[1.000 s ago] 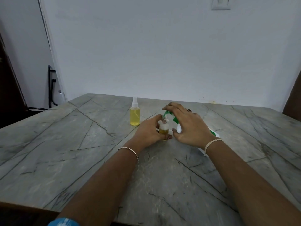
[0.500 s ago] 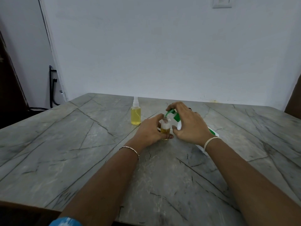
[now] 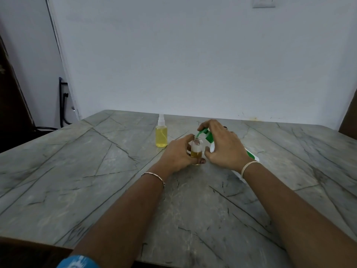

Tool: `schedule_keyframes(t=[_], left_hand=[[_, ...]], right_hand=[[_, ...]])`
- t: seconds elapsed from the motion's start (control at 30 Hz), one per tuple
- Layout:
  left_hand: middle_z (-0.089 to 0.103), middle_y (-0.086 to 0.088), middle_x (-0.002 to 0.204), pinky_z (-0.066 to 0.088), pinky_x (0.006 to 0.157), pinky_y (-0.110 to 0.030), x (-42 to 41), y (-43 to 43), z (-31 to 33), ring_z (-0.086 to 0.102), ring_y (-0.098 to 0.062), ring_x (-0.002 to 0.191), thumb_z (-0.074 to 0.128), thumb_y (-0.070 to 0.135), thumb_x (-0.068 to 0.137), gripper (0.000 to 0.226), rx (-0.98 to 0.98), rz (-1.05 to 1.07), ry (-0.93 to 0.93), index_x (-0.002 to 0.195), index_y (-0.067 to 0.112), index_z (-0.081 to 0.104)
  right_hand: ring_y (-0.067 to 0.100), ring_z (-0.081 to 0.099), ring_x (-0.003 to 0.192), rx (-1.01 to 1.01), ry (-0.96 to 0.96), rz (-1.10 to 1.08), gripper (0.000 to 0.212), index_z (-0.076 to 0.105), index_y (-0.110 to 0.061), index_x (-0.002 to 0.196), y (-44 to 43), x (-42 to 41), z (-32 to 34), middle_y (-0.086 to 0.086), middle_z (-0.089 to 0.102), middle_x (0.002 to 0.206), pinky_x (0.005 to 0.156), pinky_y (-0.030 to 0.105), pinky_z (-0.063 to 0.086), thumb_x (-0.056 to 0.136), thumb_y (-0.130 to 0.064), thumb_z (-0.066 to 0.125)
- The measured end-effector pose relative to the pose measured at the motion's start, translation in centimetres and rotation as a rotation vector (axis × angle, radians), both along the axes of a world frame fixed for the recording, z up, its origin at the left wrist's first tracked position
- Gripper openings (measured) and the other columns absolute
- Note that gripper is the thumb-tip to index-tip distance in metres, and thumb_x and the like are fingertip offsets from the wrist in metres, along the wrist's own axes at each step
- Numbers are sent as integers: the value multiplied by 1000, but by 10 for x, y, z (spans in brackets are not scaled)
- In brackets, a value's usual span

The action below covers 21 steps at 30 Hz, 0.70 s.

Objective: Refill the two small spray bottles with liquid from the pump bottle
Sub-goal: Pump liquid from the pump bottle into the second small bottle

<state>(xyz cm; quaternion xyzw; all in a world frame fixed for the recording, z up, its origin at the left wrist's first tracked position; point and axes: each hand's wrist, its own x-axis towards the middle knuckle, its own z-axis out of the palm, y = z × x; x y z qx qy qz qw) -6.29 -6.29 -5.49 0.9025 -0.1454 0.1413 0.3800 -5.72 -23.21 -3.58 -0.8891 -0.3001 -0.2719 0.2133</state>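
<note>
My left hand [image 3: 178, 154] grips a small open spray bottle [image 3: 196, 148] standing on the table, with yellow liquid in its lower part. My right hand [image 3: 224, 147] holds the white pump bottle [image 3: 251, 154] with the green pump head [image 3: 207, 135], tilted so the green spout sits at the small bottle's mouth. My fingers rest over the pump head. A second small spray bottle [image 3: 161, 135], full of yellow liquid and capped with a white sprayer, stands upright to the left, apart from both hands.
The grey marbled table [image 3: 96, 180] reaches to a white wall [image 3: 193, 64] behind. A dark cable and fitting [image 3: 62, 105] sit on the wall at the left, beyond the table's edge.
My right hand's fingers have curled tighter over the green pump head, and the spout has come to the small bottle's mouth. My left hand and the capped bottle have stayed put.
</note>
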Motion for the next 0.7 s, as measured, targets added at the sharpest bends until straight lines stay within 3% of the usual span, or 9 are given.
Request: schedule_keyframes(t=[0.13, 0.37, 0.57, 0.7], left_hand=[[65, 2, 108, 55, 87, -36, -1, -1, 0, 67, -19, 93, 87, 33, 65, 71, -40, 4, 9, 125, 20, 53], [69, 0, 107, 56, 85, -38, 1, -1, 0, 67, -16, 89, 88, 37, 62, 66, -7, 1, 2, 118, 25, 56], [67, 1, 110, 55, 86, -34, 0, -1, 0, 65, -15, 92, 87, 37, 64, 68, 1, 14, -3, 122, 22, 54], [66, 0, 113, 55, 86, -32, 0, -2, 1, 63, -15, 91, 86, 39, 65, 71, 23, 21, -8, 125, 21, 53]], right_hand=[[13, 55, 100, -9, -9, 2, 65, 42, -33, 127, -3, 0, -3, -11, 50, 127, 83, 36, 46, 69, -20, 71], [12, 51, 90, -10, -14, -30, 56, 44, -26, 120, 0, -1, 0, -9, 49, 116, 83, 42, 47, 70, -17, 69], [14, 54, 99, -34, -25, -33, 62, 44, -28, 126, -2, -1, -3, -8, 52, 124, 80, 32, 42, 70, -20, 71], [11, 50, 94, -30, -5, -42, 63, 43, -28, 126, -1, -2, -2, -7, 52, 123, 84, 36, 46, 70, -20, 72]])
